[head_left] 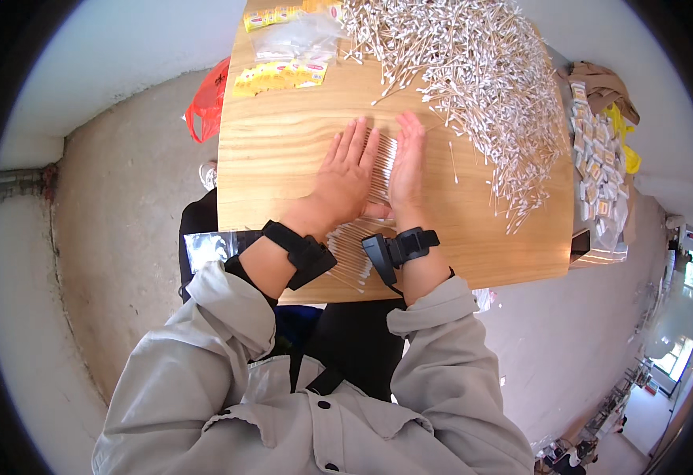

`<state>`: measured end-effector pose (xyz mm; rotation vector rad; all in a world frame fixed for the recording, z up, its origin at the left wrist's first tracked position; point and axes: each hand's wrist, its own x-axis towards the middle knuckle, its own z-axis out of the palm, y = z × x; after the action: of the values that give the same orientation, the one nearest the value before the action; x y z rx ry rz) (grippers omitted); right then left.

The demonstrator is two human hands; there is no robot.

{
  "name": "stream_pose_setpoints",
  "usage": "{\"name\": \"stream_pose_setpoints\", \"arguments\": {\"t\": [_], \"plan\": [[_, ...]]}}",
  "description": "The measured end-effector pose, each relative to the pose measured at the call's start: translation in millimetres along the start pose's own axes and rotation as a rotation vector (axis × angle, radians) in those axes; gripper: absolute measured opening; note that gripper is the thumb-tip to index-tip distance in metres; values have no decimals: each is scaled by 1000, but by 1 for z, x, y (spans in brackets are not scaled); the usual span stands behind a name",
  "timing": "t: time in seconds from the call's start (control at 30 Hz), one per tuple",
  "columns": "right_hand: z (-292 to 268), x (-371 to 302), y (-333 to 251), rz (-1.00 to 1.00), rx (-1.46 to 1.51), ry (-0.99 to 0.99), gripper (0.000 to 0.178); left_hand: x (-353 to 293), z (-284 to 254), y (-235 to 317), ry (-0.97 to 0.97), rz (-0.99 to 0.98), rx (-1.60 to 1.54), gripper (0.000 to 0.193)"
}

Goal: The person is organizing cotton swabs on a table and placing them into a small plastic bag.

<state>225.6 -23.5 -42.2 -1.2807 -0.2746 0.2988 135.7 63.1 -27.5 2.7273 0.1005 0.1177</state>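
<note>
On the wooden table (pixel 275 146), a row of cotton swabs (pixel 383 168) lies side by side between my two hands. My left hand (pixel 349 170) rests flat along the row's left side, fingers stretched toward the far edge. Against the right side stands my right hand (pixel 407 166), turned on its edge with the fingers straight and the thumb reaching across the near end. Nearer me, more cotton swabs (pixel 349 252) lie in a layer between my wrists, partly covered by the black wrist devices. Neither hand grips anything; part of the row is hidden under my left hand.
A large loose heap of cotton swabs (pixel 481 79) covers the far right, with one stray swab (pixel 453 162) apart. Yellow packets (pixel 279 77) and clear plastic bags (pixel 299 38) lie far left. A red bag (pixel 208 103) hangs left; packed small boxes (pixel 598 162) stand right.
</note>
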Motion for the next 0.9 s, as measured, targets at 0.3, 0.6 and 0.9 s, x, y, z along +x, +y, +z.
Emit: {"name": "stream_pose_setpoints", "arguments": {"t": [0.3, 0.6, 0.9], "plan": [[-26, -29, -20, 13, 7, 146, 66, -19, -30, -10, -60, -173, -10, 138], [-12, -38, -5, -25, -113, 106, 55, -24, -10, 15, -107, 73, 92, 130], [-10, -37, -8, -1, -41, 111, 66, -25, -14, 19, -146, 31, 77, 133]]}}
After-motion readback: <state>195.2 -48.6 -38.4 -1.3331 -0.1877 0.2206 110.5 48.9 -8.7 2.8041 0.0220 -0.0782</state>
